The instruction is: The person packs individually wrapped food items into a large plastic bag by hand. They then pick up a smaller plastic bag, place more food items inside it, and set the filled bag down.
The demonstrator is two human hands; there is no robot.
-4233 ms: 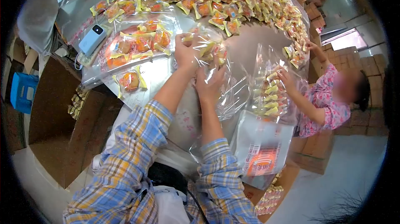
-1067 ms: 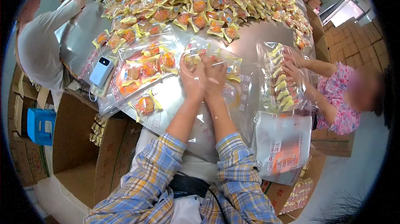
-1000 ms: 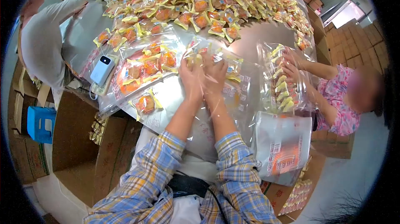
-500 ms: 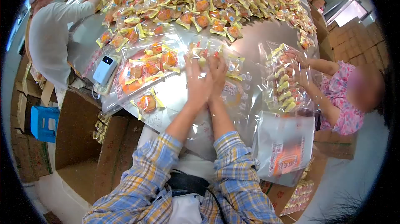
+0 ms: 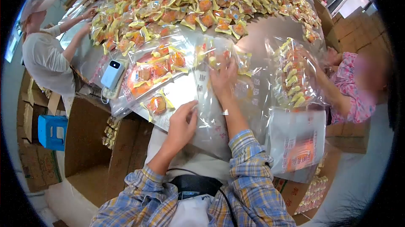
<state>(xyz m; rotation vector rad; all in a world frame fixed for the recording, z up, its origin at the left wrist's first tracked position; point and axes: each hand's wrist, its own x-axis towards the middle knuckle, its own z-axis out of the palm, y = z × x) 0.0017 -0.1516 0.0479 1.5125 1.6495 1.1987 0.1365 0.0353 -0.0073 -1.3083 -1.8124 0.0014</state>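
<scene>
A clear plastic bag (image 5: 211, 117) lies in front of me, with a few wrapped pastries (image 5: 211, 54) at its far end. My right hand (image 5: 223, 77) reaches over the bag, its fingers at those pastries; whether they grip one is hard to make out. Nearer to me, my left hand (image 5: 182, 123) is curled at the bag's left edge, thumb and fingers close together; what it pinches is too small to name. Left of it rests a single wrapped pastry (image 5: 157, 105), below another bag of pastries (image 5: 156, 68).
A large heap of wrapped pastries (image 5: 202, 5) covers the far table. A phone (image 5: 112, 75) lies at left. One person (image 5: 46, 58) works at left, another (image 5: 354, 87) fills a bag (image 5: 291, 75) at right. Open cartons (image 5: 88, 142) and a blue stool (image 5: 52, 132) stand below left.
My left hand has moved from beside my right hand back toward me, to the bag's near left side. My right hand has shifted slightly right. The person at left leans farther back.
</scene>
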